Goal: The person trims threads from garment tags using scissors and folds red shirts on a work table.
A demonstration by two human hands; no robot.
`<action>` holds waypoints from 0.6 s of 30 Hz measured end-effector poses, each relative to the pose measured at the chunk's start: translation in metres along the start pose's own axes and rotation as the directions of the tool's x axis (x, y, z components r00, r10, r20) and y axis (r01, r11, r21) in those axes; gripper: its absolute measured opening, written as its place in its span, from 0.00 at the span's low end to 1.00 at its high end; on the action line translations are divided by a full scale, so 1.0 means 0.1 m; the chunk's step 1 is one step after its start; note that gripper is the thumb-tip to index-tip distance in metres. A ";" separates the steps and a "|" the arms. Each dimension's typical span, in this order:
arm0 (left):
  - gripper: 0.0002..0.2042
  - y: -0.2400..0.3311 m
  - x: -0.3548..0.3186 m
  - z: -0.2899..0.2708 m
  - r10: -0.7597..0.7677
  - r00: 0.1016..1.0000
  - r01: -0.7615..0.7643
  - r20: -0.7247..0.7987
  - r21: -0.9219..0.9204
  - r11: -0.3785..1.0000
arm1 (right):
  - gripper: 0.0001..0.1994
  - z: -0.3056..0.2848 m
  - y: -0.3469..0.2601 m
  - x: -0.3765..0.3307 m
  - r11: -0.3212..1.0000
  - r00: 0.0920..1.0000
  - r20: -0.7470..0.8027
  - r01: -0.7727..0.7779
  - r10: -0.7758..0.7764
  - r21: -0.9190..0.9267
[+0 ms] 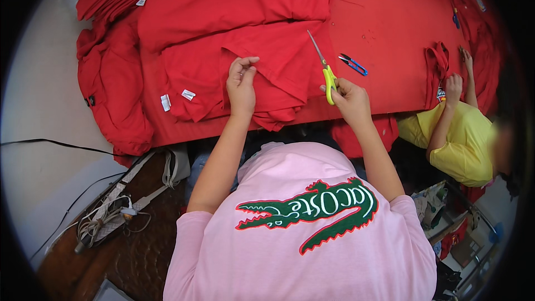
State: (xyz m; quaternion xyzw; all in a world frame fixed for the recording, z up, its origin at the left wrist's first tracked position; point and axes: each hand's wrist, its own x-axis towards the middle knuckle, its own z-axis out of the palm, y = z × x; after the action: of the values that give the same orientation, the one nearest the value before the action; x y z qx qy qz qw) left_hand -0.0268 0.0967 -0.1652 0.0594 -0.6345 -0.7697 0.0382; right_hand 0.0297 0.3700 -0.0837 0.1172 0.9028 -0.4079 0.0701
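Note:
My right hand (350,99) grips scissors (329,81) by their yellow handles, the long blades pointing away from me and looking closed. Loosely bent, with the thumb a little apart from the fingers, my left hand (242,85) hovers at or just over a red garment (273,72) and seems to hold nothing. Whether its fingertips touch the fabric I cannot tell. That garment lies spread at the near edge, with white labels (188,95) showing on its left part. To the right of the scissors lie blue-handled thread snips (353,64).
More red garments (234,0) are piled at the back and left of the red-covered table (390,28). A co-worker in a yellow shirt (462,139) handles red cloth at the right. Cables (106,217) lie on a brown surface at lower left.

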 end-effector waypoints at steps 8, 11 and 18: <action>0.26 0.30 -0.13 0.24 -0.102 0.993 0.108 0.051 -0.135 0.985 | 0.10 0.06 -0.09 -0.05 0.986 0.988 0.094 0.132 -0.123 -0.097; 0.29 0.67 -0.14 0.39 -0.020 0.998 0.027 0.052 -0.139 0.990 | 0.09 0.02 -0.15 -0.04 0.982 0.986 0.046 0.165 -0.161 -0.096; 0.34 0.84 -0.18 0.46 0.017 0.996 -0.007 0.089 -0.113 0.994 | 0.12 -0.02 -0.24 -0.06 0.961 0.969 -0.019 0.242 -0.247 -0.132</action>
State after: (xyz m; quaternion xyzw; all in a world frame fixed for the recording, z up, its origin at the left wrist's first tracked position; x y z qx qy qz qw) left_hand -0.0165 0.1281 -0.0737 0.0188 -0.5914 -0.8060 0.0177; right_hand 0.0293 0.3554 -0.0641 0.0074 0.9359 -0.3522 0.0105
